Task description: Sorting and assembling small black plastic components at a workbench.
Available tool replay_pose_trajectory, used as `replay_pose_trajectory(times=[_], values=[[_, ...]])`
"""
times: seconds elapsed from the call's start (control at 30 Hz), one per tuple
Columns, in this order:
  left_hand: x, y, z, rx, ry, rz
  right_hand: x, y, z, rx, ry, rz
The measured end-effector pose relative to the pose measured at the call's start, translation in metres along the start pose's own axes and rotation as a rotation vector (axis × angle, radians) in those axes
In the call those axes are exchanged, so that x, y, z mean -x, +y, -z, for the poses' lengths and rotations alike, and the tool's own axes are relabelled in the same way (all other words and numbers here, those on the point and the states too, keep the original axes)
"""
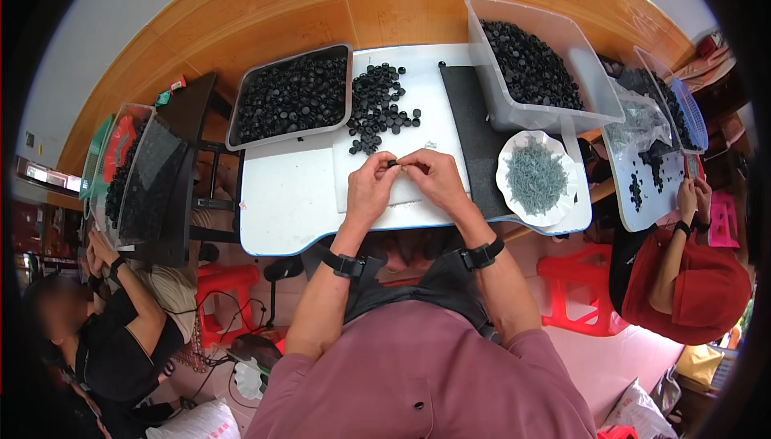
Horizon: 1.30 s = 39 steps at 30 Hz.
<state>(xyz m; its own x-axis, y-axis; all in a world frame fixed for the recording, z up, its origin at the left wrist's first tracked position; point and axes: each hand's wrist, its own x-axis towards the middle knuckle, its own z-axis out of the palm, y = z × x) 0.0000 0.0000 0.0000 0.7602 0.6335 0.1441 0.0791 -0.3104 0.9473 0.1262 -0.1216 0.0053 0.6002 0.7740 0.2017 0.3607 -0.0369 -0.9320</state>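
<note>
Over the near part of a white board (418, 126) on the table, my two hands meet fingertip to fingertip. My left hand (369, 188) pinches a small black round cap (393, 163) between thumb and forefinger. Close against it, my right hand (438, 180) is closed in a pinch too; whatever it holds is too small to make out. Just beyond my fingers lies a loose heap of black caps (377, 106). A few tiny pale pieces (430, 144) rest on the board past my right hand. To the right, a white scalloped dish (503, 175) holds many thin grey-green plastic pieces.
A tray (351, 85) full of black caps stands at the far left of the table, and a large translucent bin (522, 118) of them at the far right. A black mat (466, 102) lies between. Co-workers sit at side tables left and right; red stools (578, 290) stand below.
</note>
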Motion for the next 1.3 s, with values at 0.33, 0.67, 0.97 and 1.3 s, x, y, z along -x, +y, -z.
replay_pose_trajectory(times=[0.33, 0.67, 0.97, 1.3], values=[[0.003, 0.007, 0.004, 0.017, 0.012, 0.02, 0.002, -0.001, -0.006, -0.033, 0.09, 0.011], [-0.001, 0.005, 0.007, 0.02, -0.006, 0.001, 0.0, -0.004, -0.001, -0.08, 0.234, -0.034], [0.009, 0.009, 0.007, 0.069, -0.018, 0.075, 0.005, 0.0, -0.004, 0.009, 0.261, 0.045], [-0.036, 0.034, 0.053, 0.156, 0.11, 0.061, 0.005, -0.008, -0.003, 0.043, 0.262, 0.075]])
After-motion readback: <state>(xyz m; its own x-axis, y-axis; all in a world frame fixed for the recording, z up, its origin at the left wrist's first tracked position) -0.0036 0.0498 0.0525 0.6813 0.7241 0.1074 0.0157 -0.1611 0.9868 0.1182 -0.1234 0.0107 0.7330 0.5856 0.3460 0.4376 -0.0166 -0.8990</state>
